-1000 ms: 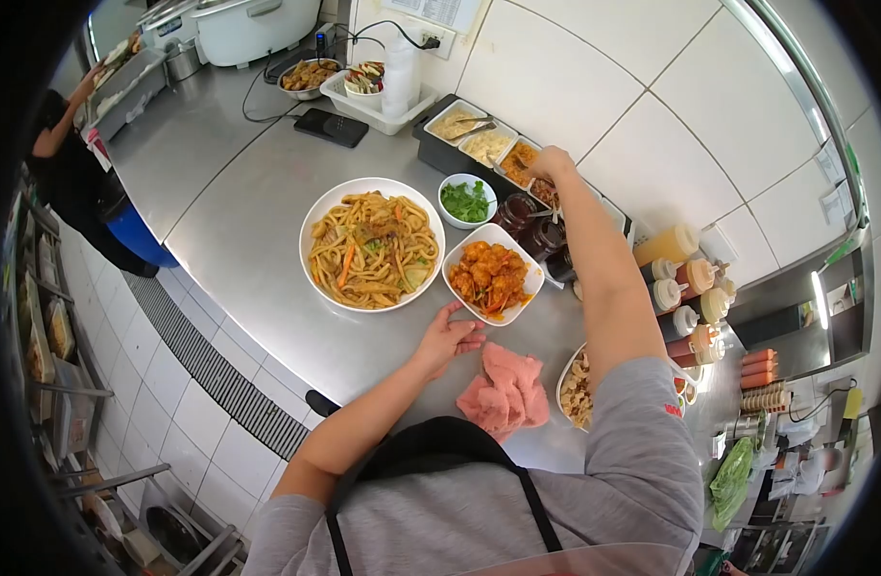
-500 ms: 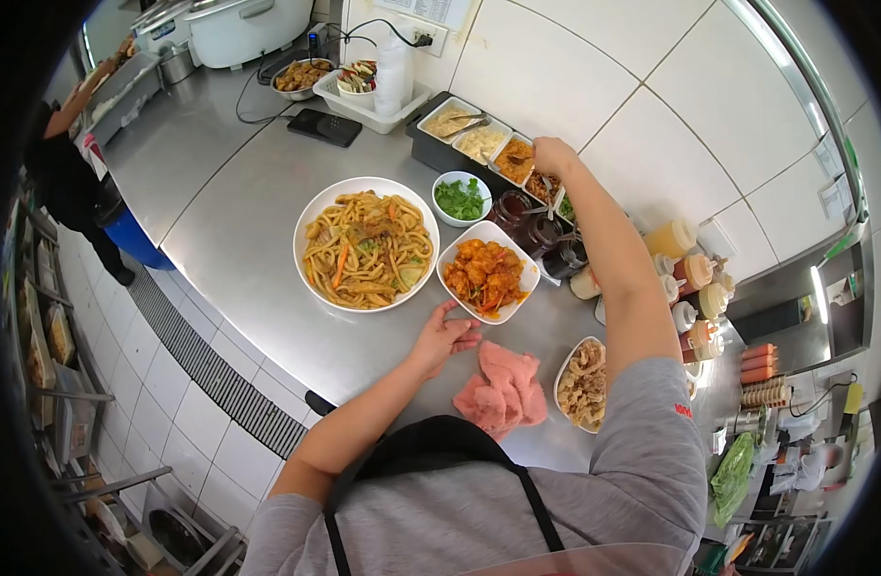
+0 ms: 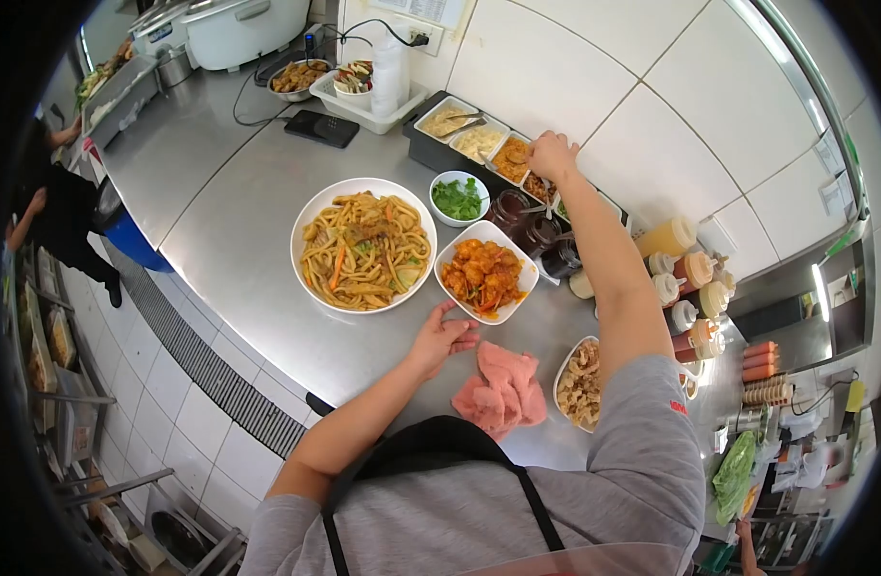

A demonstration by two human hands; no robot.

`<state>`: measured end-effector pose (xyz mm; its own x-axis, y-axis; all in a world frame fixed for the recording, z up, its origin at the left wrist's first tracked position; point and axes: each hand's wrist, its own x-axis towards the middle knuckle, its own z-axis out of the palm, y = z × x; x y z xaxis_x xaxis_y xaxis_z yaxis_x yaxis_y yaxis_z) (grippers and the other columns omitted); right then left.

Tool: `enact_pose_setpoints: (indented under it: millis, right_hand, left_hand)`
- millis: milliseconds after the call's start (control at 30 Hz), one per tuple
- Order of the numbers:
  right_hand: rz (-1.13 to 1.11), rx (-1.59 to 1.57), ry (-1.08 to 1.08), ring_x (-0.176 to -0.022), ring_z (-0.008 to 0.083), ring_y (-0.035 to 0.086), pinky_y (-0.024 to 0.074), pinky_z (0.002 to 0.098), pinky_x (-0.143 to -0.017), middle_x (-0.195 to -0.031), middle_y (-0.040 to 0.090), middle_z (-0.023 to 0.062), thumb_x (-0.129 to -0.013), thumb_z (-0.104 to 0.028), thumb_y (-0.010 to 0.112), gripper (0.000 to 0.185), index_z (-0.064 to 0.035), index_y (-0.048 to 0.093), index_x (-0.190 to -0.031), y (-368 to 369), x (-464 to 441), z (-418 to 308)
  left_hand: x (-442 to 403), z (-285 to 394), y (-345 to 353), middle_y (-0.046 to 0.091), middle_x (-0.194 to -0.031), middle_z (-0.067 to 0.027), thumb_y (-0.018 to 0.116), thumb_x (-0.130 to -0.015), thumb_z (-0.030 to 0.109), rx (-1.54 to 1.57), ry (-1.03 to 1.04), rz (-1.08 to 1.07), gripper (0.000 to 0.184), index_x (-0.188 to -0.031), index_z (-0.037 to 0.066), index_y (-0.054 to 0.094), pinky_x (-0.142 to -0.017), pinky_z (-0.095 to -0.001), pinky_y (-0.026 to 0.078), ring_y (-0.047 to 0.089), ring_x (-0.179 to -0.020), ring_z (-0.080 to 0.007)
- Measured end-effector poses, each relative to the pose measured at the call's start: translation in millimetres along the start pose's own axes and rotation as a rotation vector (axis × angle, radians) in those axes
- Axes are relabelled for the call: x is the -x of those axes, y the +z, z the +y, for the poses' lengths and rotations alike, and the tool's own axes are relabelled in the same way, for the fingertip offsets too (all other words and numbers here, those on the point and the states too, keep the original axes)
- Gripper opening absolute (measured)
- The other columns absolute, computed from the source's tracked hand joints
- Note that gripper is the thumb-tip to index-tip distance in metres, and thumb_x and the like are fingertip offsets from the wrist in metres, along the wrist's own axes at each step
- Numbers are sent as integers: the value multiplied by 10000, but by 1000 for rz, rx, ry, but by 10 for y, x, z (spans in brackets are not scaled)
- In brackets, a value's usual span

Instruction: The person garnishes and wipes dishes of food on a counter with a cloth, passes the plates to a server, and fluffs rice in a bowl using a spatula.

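My left hand (image 3: 442, 343) is open at the near-left side of a square white bowl (image 3: 450, 290) of orange-red sauced pieces (image 3: 483, 274), fingertips at its rim. My right hand (image 3: 554, 158) is over a black condiment holder (image 3: 431, 154) at the wall, fingers bent downward and closed; whatever they hold is hidden. Below it are a tub of orange-brown crumbs (image 3: 511, 159) and one of dark brown bits (image 3: 538, 187). Left of the square bowl stands a round white bowl (image 3: 300, 274) of thick noodles (image 3: 368, 252). Chopped green herbs (image 3: 459, 199) fill a small bowl between them and the holder.
A pink cloth (image 3: 501, 389) and a bowl of pale fried pieces (image 3: 579, 384) lie near my body. Dark sauce jars (image 3: 536, 233) stand by the holder, squeeze bottles (image 3: 695, 274) to the right. A phone (image 3: 322, 128) lies farther back. Another person (image 3: 61, 211) stands at left.
My right hand has shifted slightly up and right over the condiment tubs, its fingers showing more. My left hand stays by the square bowl. The other person at left has moved.
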<state>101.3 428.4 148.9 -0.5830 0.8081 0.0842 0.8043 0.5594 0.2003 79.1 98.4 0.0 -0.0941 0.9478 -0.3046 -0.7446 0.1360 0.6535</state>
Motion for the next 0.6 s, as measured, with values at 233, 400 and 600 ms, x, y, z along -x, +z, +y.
enact_pose_setpoints:
  millis: [233,400,600]
  right_hand:
    - [-147,24,-6,-1167,305,356,193,605,-969,-1192,456,113,-688,-287,611,376,-98,621,-1013,-50,53,-130]
    - [-282,34,34,-1119,317,431,256,603,-930,-1121,539,121,-696,-263,597,362,-83,618,-1009,-367,30,44]
    - [-212,-124,133,-1059,290,505,340,522,-896,-1068,583,106,-736,-225,530,290,-119,622,-990,18,-232,370]
  left_hand:
    - [-12,-13,-13,565,-1008,-126,497,-858,75,-6,-3,1,523,-1287,54,199,-735,-298,502,584,-829,-186]
    - [-31,-58,-35,563,-1015,-127,491,-861,79,2,1,-7,517,-1286,50,197,-742,-304,502,585,-838,-195]
    - [-34,-27,-25,562,-1022,-132,478,-868,79,-27,-1,2,506,-1285,48,193,-746,-308,503,586,-849,-205]
